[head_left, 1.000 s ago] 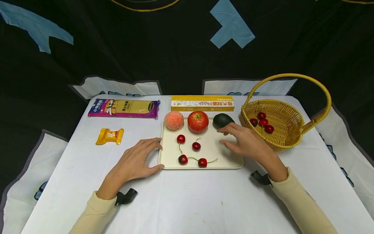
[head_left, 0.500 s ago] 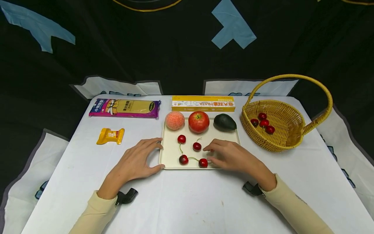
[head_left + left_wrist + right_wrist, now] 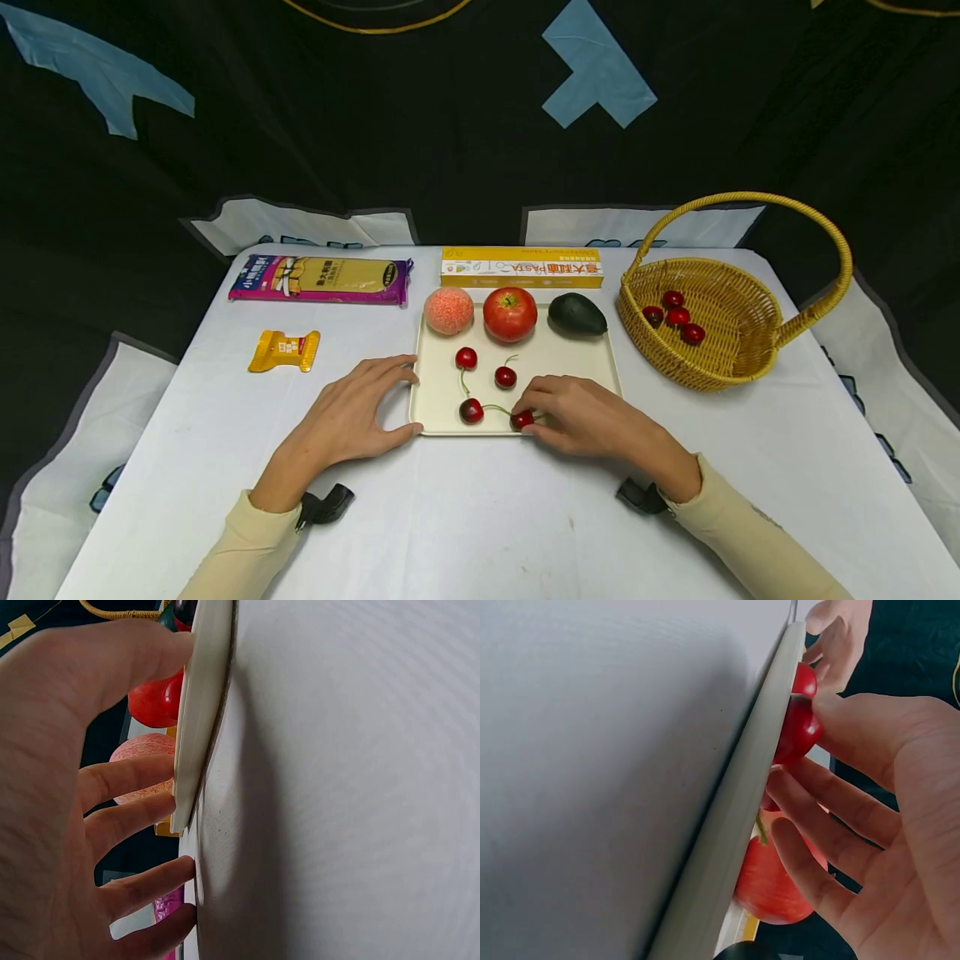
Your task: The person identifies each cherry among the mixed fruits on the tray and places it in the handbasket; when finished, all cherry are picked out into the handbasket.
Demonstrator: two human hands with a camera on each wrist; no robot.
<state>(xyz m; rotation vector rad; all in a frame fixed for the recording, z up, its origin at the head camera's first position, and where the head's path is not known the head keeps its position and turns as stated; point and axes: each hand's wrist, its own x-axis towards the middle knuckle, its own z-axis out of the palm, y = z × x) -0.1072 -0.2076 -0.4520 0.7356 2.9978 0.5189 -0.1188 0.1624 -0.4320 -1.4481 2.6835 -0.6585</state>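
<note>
In the head view, my right hand point(image 3: 585, 417) pinches a dark red cherry point(image 3: 521, 421) at the near edge of the cream tray point(image 3: 577, 358). In the right wrist view, the thumb presses one side of that cherry point(image 3: 798, 733), with fingers round the other side. My left hand point(image 3: 352, 412) rests at the tray's left edge; its fingers are spread, and thumb and fingertips touch the rim point(image 3: 201, 705). Also on the tray lie a lower-left cherry point(image 3: 471, 411), an upper cherry point(image 3: 466, 358) and a middle cherry point(image 3: 506, 377), with green stems.
Along the tray's far side sit a pink rough ball-shaped fruit point(image 3: 448, 311), a red apple point(image 3: 510, 315) and a dark green avocado point(image 3: 577, 315). Behind stands a pasta box point(image 3: 521, 267). A wicker basket point(image 3: 738, 333) holding several cherries is right; a noodle packet point(image 3: 318, 279) and yellow wrapped snack point(image 3: 283, 351) are left.
My right hand has come from beside the avocado down and left across the tray to the near cherry, and now pinches it. The left hand stays at the tray's edge.
</note>
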